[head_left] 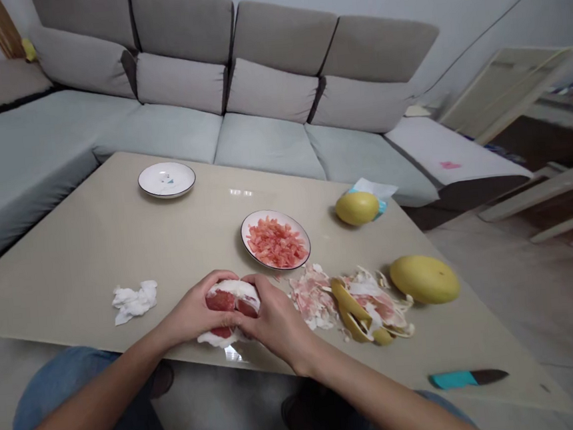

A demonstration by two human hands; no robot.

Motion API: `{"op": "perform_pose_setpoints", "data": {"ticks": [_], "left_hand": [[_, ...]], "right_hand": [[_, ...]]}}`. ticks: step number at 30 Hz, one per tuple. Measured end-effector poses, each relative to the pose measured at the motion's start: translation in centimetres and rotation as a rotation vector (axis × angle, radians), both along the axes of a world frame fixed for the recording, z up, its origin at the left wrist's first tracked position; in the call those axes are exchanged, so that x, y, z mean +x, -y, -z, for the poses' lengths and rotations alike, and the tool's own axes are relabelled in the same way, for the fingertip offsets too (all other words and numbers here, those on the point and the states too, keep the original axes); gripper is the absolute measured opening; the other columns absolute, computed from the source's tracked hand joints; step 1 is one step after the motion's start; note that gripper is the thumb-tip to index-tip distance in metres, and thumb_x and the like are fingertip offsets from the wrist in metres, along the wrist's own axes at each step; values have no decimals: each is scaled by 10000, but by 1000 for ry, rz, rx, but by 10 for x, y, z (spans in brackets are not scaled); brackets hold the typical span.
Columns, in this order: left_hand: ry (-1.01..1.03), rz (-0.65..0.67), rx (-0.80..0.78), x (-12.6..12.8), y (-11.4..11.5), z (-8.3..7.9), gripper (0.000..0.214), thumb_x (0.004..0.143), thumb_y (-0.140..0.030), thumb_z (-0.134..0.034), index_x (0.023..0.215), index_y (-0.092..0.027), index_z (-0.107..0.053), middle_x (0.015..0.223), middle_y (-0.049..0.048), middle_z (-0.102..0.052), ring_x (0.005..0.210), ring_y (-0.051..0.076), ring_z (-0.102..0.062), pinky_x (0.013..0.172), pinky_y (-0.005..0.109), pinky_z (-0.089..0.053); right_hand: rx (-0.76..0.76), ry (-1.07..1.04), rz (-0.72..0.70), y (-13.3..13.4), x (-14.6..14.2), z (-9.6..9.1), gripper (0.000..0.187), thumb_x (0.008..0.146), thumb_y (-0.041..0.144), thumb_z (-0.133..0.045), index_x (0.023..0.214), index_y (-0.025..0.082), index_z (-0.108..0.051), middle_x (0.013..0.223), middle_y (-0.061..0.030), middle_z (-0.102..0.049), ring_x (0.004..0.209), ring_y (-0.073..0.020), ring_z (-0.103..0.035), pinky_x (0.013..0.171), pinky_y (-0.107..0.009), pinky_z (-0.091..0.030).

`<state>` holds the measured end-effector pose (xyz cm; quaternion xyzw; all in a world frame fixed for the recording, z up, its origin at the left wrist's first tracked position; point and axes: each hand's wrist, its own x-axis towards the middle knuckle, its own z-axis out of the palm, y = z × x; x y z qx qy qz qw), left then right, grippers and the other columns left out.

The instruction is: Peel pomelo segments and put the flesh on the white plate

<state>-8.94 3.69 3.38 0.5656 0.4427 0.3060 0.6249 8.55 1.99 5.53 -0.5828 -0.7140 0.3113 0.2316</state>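
Between my two hands is a partly peeled pomelo (234,291), its red flesh showing through thick white pith. My left hand (195,313) grips its left side, with fingers curled round the back. On the right side, my right hand (275,316) holds the same fruit, thumb pressed against the exposed flesh. Just beyond them stands a white plate (247,246) with a dark rim, heaped with red pomelo pulp (276,242). A pile of pomelo peel (347,303) and pale membrane scraps (314,296) lies to the right of my right hand.
A whole yellow pomelo (425,278) and another (357,208) beside a tissue pack (382,196) lie at the right. A knife (469,378) with a turquoise handle rests near the front right edge. Crumpled tissue (135,300) and a second plate (167,179) are at left. A sofa (270,146) stands behind.
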Motion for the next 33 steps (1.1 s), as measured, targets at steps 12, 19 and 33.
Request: {"op": "perform_pose_setpoints", "data": {"ticks": [12, 19, 33], "left_hand": [[388, 108, -446, -2, -3, 9, 543, 876, -619, -418, 1198, -207, -564, 1046, 82, -694, 930, 216, -667, 813, 315, -510], [436, 197, -618, -3, 3, 24, 668, 786, -639, -561, 1303, -220, -500, 1074, 108, -703, 906, 247, -684, 733, 325, -533], [409, -111, -4, 23, 13, 37, 889, 731, -216, -749, 1447, -264, -224, 1453, 119, -429, 1314, 293, -434, 1088, 393, -350]], "right_hand": [[-147, -45, -101, -1, 8, -11, 306, 686, 163, -638, 981, 202, -563, 760, -1, -651, 653, -173, -578, 572, -253, -403], [-172, -34, -155, -5, 13, -22, 305, 641, 140, -625, 934, 214, -585, 641, 37, -613, 548, -146, -542, 490, -224, -360], [-642, -530, 215, -25, 18, 5, 296, 633, 260, -734, 879, 155, -609, 681, -10, -639, 591, -159, -621, 493, -256, -512]]}}
